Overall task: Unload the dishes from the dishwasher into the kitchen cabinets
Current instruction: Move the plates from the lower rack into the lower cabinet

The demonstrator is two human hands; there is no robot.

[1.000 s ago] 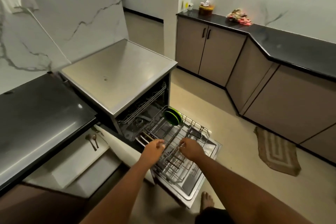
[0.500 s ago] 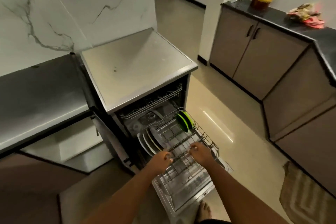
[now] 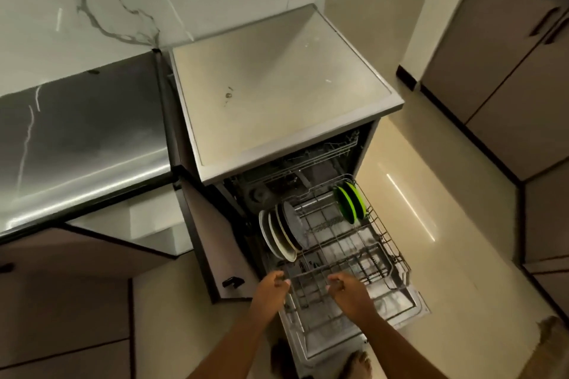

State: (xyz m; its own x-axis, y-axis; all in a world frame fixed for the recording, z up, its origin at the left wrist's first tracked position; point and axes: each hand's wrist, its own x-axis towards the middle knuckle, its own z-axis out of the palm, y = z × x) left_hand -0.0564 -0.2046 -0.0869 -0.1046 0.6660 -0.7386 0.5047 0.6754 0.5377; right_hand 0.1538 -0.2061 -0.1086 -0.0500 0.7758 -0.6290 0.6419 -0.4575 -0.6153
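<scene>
**A:** Hands first, since that's where we're at: our left hand and right hand both have their fingers curled over the near rail of the lower rack, one on each side of its middle.

**B:** Yep, we see the same. Rack sits pulled out over the dropped dishwasher door, with the dishwasher itself just behind it, steel top bare apart from a small smudge.

**A:** Dishes are all at the far end of the rack. Pale plates stand on edge at the far left, leaning together. Green plates stand on edge at the far right corner.

**B:** Upper rack we can only half see, tucked inside under the top. Can't tell what's in it.

**A:** Left of us there's a cabinet door swung open beside the dishwasher, under the dark counter. More cabinets across the floor on the far right.
</scene>
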